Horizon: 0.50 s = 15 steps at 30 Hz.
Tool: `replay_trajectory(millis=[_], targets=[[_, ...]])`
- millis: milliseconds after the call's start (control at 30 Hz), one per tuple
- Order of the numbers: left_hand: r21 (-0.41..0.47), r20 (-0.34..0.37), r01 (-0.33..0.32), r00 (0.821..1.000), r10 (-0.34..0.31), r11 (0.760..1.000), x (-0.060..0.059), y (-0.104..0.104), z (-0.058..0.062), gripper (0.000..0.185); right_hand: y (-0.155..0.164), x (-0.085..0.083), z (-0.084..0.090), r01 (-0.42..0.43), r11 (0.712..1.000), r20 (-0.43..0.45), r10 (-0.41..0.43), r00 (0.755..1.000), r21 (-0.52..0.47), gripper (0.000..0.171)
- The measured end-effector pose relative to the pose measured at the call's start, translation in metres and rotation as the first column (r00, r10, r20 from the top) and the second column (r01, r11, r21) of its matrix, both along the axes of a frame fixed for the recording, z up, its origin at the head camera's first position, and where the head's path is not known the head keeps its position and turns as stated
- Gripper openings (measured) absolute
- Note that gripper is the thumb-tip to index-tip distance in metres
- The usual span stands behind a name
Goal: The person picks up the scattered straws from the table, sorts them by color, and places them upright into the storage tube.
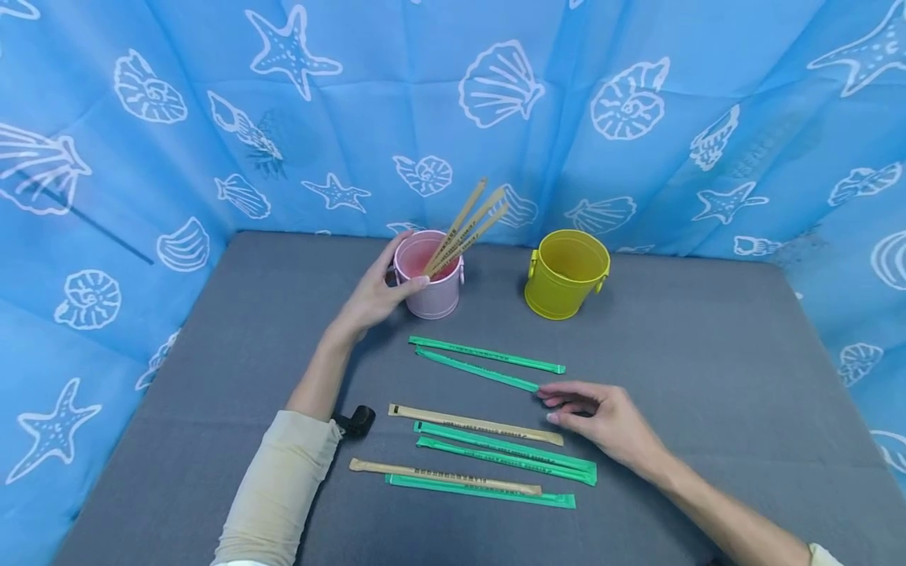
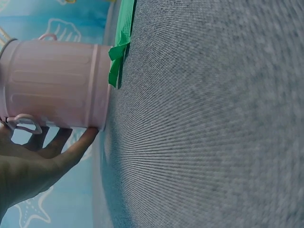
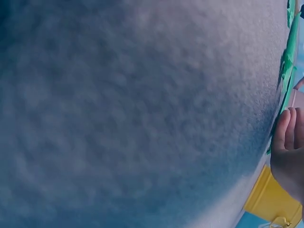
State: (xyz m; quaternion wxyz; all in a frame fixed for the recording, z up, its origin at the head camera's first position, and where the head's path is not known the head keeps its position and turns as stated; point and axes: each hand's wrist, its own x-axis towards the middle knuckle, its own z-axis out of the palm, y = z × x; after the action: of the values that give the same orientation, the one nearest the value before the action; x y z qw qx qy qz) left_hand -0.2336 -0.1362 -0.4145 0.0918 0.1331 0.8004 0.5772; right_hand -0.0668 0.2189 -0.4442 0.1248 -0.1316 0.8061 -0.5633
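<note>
One green straw (image 1: 477, 369), second-farthest on table (image 1: 672, 346), right end hidden by right hand (image 1: 598, 413); can't tell if pinched. Left hand (image 1: 381, 289) grips pink bucket (image 1: 435, 303), far side. Looks like pick-up; next move calls for firm pinch, clear lift.

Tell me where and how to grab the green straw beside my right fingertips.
Probably pinch the green straw by its right end, your right hand coming from above and the right: it's thin and lies low, and there it splays away from the farther green straw.
</note>
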Motion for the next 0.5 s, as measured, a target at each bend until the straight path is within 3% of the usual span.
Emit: replay_trajectory(millis=[167, 500], targets=[[0.016, -0.007, -0.009, 1.000, 0.009, 1.000, 0.000, 0.001, -0.002, 0.084, -0.001, 0.004, -0.003, -0.007, 0.998, -0.025, 0.009, 1.000, 0.070, 0.034], [0.005, 0.007, -0.011, 1.000, 0.011, 1.000, 0.000, 0.001, -0.002, 0.082, -0.010, 0.011, -0.012, -0.021, 0.966, -0.206, 0.077, 0.976, 0.258, 0.036]])
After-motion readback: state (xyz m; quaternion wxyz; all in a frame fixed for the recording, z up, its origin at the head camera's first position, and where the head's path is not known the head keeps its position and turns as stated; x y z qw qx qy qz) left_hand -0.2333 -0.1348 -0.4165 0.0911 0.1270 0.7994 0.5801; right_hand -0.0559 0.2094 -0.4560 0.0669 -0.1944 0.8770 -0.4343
